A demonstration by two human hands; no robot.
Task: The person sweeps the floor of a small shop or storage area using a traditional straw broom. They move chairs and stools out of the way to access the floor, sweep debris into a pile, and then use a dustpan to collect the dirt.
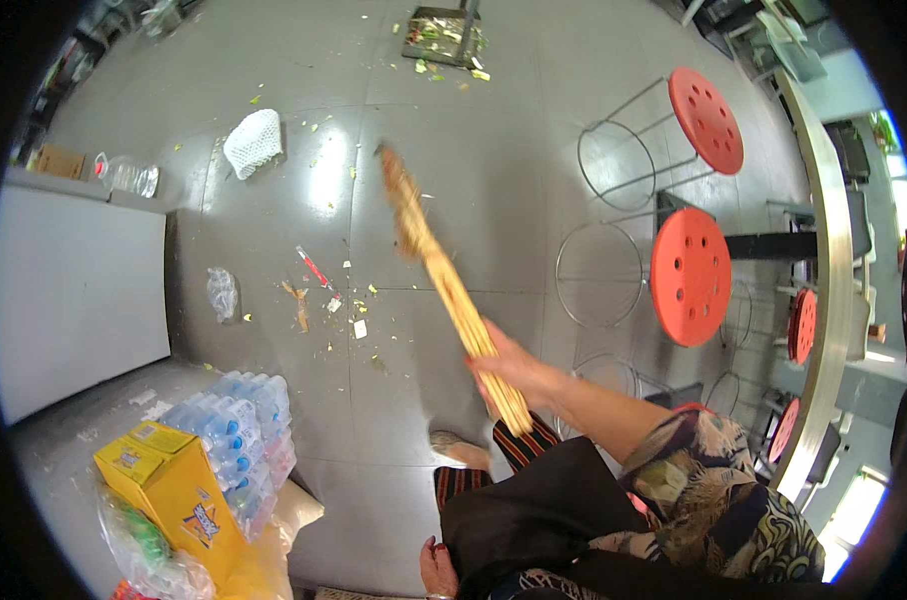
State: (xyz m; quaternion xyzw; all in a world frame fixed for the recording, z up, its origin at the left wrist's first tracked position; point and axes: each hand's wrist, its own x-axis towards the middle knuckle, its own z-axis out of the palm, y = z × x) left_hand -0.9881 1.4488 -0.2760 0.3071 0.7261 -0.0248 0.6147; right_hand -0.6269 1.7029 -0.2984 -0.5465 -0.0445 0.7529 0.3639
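Observation:
My right hand (514,368) is closed around the lower part of a pale yellow straw broom (454,290). The broom slants up and away to the left, and its brownish far end is blurred by motion. Beneath and beyond it, vegetable scraps (372,290) lie scattered on the grey tiles with a red-and-white wrapper (315,268) and a small white piece of paper (361,329). My left hand (439,568) hangs low beside my dark apron, its fingers loosely bent and nothing visible in them. At the far side stands a dustpan (411,47) holding scraps.
Red-topped stools (691,278) stand along a long table (824,220) on the right. A white foam net (255,143) and a crumpled plastic bag (223,294) lie on the floor. At near left are packed water bottles (239,430), a yellow box (174,500) and a white cabinet (84,290).

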